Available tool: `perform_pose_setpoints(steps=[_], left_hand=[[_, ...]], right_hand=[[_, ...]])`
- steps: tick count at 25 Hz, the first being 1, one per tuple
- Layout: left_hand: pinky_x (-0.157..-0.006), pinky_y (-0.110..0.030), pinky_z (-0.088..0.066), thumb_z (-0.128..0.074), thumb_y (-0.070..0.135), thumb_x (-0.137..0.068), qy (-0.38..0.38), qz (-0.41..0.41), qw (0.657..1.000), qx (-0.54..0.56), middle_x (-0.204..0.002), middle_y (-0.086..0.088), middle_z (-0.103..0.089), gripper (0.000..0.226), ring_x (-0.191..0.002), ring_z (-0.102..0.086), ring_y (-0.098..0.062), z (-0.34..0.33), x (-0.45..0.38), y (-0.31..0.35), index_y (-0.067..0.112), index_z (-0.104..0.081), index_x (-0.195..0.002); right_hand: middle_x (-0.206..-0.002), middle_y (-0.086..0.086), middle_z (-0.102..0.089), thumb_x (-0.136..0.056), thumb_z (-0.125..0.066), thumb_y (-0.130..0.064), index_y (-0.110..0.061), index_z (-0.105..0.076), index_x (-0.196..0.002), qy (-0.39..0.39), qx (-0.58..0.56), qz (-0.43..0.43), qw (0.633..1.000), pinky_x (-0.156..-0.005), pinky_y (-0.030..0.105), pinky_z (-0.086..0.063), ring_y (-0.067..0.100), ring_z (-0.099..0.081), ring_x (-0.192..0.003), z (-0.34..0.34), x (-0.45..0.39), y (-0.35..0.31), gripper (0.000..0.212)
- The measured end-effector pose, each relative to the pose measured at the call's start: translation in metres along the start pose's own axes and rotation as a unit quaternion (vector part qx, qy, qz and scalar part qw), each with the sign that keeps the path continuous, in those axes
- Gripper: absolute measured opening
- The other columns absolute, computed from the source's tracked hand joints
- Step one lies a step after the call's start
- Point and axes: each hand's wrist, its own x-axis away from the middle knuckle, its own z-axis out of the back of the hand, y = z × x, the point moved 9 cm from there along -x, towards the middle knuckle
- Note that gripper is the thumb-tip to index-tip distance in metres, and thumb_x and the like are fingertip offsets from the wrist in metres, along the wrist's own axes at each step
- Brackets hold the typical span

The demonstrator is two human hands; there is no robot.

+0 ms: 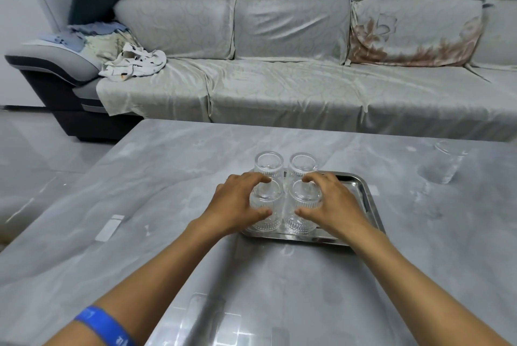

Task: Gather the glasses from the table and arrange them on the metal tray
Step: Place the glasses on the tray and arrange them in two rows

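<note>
on tray [366, 197]: four glasses [270, 162], two hands [334, 203]

Four glasses [285, 191] stand two-by-two on a tray [366, 200] at frame centre; a fifth glass [444, 162] sits apart, far right on the table [167, 177].

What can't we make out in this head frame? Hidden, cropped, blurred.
- Metal tray: left edge hidden by the left hand, near right corner by the right hand.
- Near-left glass and near-right glass: outer sides covered by the hands, so grip firmness is unclear.
- Lone glass, far right of the table: faint, contents unreadable.
</note>
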Motion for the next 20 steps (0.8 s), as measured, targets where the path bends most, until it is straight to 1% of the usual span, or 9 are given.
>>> perform_pose_setpoints(steps=[2, 4, 6, 8, 11, 13, 16, 18, 20], left_hand=[[-0.108, -0.042, -0.032, -0.068, 0.049, -0.077, 0.023, -0.010, 0.999, -0.029, -0.152, 0.004, -0.038, 0.065, -0.137, -0.035, -0.022, 0.004, -0.002, 0.017, 0.033, -0.045, -0.136], [-0.115, -0.042, -0.026, -0.064, 0.044, -0.083, 0.056, -0.058, 0.996, -0.027, -0.158, 0.001, -0.027, 0.073, -0.144, -0.025, -0.020, 0.001, -0.003, 0.051, 0.030, -0.032, -0.146], [-0.118, -0.040, -0.024, -0.064, 0.035, -0.085, 0.061, -0.109, 0.992, 0.006, -0.160, 0.000, -0.026, 0.079, -0.146, -0.022, -0.017, -0.010, -0.001, 0.090, 0.029, -0.020, -0.151], [-0.118, -0.036, -0.022, -0.066, 0.028, -0.084, 0.037, -0.144, 0.988, 0.031, -0.159, 0.000, -0.027, 0.084, -0.146, -0.022, -0.017, -0.031, -0.004, 0.131, 0.029, -0.017, -0.152], [-0.118, -0.035, -0.021, -0.067, 0.023, -0.082, 0.000, -0.168, 0.985, 0.044, -0.160, -0.002, -0.025, 0.086, -0.146, -0.022, -0.018, -0.075, -0.005, 0.188, 0.028, -0.017, -0.152], [-0.119, -0.037, -0.020, -0.065, 0.024, -0.082, -0.036, -0.164, 0.984, 0.066, -0.161, -0.002, -0.022, 0.086, -0.147, -0.019, -0.019, -0.107, -0.003, 0.224, 0.028, -0.015, -0.152], [-0.120, -0.036, -0.016, -0.061, 0.030, -0.083, -0.071, -0.187, 0.979, 0.034, -0.162, -0.002, -0.017, 0.087, -0.149, -0.013, -0.018, -0.145, 0.000, 0.267, 0.027, -0.008, -0.153], [-0.120, -0.035, -0.015, -0.059, 0.032, -0.083, -0.080, -0.199, 0.977, 0.006, -0.162, -0.003, -0.016, 0.088, -0.149, -0.012, -0.018, -0.156, -0.001, 0.283, 0.027, -0.006, -0.153], [-0.119, -0.036, -0.016, -0.059, 0.034, -0.083, -0.077, -0.204, 0.976, -0.017, -0.162, -0.004, -0.017, 0.088, -0.148, -0.015, -0.020, -0.161, -0.008, 0.290, 0.028, -0.007, -0.153]], right_hand=[[-0.135, -0.004, -0.047, -0.067, -0.081, -0.039, -0.028, -0.050, -0.131, 0.010, -0.062, 0.005, 0.998, -0.097, 0.032, -0.043, 0.016, -0.050, -0.120, 0.010, 0.010, 0.002, 0.071], [-0.135, -0.007, -0.047, -0.069, -0.081, -0.033, -0.025, -0.048, -0.133, 0.069, -0.139, -0.018, 0.988, -0.099, 0.032, -0.043, 0.012, -0.049, -0.120, 0.033, 0.030, 0.014, 0.072], [-0.135, -0.005, -0.046, -0.073, -0.076, -0.022, -0.020, -0.049, -0.131, 0.143, -0.151, -0.045, 0.977, -0.099, 0.033, -0.044, 0.013, -0.049, -0.120, 0.055, 0.063, 0.034, 0.064], [-0.141, -0.001, -0.043, -0.076, -0.068, -0.014, -0.018, -0.050, -0.130, 0.171, -0.098, -0.064, 0.978, -0.102, 0.029, -0.041, 0.017, -0.046, -0.126, 0.072, 0.102, 0.061, 0.057], [-0.147, -0.001, -0.037, -0.080, -0.061, -0.018, -0.019, -0.047, -0.133, 0.166, -0.025, -0.127, 0.978, -0.101, 0.029, -0.039, 0.019, -0.042, -0.131, 0.095, 0.154, 0.125, 0.055], [-0.150, 0.000, -0.033, -0.082, -0.059, -0.020, -0.019, -0.042, -0.137, 0.188, 0.002, -0.186, 0.964, -0.098, 0.033, -0.043, 0.022, -0.044, -0.129, 0.126, 0.183, 0.172, 0.057], [-0.156, 0.003, -0.022, -0.082, -0.056, -0.020, -0.019, -0.030, -0.144, 0.211, 0.067, -0.258, 0.940, -0.089, 0.038, -0.047, 0.027, -0.045, -0.127, 0.178, 0.210, 0.230, 0.067], [-0.159, 0.005, -0.016, -0.082, -0.055, -0.020, -0.020, -0.024, -0.146, 0.210, 0.112, -0.300, 0.924, -0.085, 0.039, -0.045, 0.032, -0.044, -0.126, 0.208, 0.215, 0.261, 0.071], [-0.160, 0.007, -0.011, -0.081, -0.057, -0.019, -0.021, -0.020, -0.146, 0.198, 0.155, -0.331, 0.910, -0.087, 0.042, -0.043, 0.037, -0.040, -0.125, 0.230, 0.211, 0.288, 0.075]])
